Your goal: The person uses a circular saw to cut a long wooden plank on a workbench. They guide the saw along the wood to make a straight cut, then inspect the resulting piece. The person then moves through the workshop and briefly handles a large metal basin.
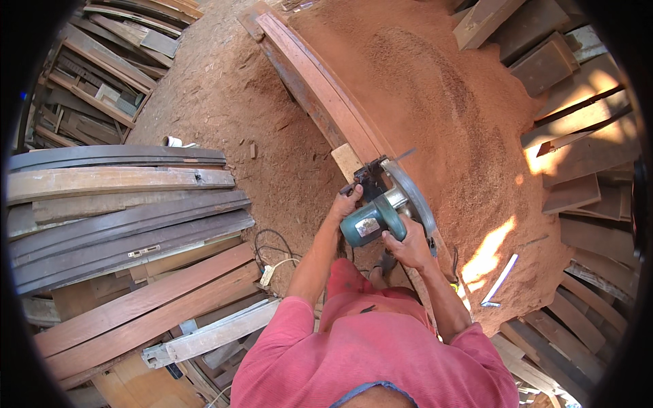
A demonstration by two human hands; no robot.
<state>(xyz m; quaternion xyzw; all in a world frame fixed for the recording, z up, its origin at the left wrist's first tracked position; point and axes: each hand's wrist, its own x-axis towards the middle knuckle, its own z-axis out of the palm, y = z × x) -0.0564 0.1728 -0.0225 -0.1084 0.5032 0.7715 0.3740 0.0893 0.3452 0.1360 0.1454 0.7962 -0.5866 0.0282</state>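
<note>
A green circular saw point(371, 223) with a silver blade guard sits on a long reddish board point(320, 81) running diagonally away from me over a weathered support plank. My left hand point(346, 202) is closed on the saw's black front fitting, beside a pale wood block point(348, 160). My right hand point(407, 243) is closed round the saw's green rear handle. The blade and cut are mostly hidden by the guard and saw body.
Stacked planks point(109, 224) fill the left, with more leaning boards point(571, 136) along the right. Reddish sawdust point(449, 136) covers the ground. A cable with a white plug point(269, 273) lies left of my legs; a white angled tool point(500, 279) lies at the lower right.
</note>
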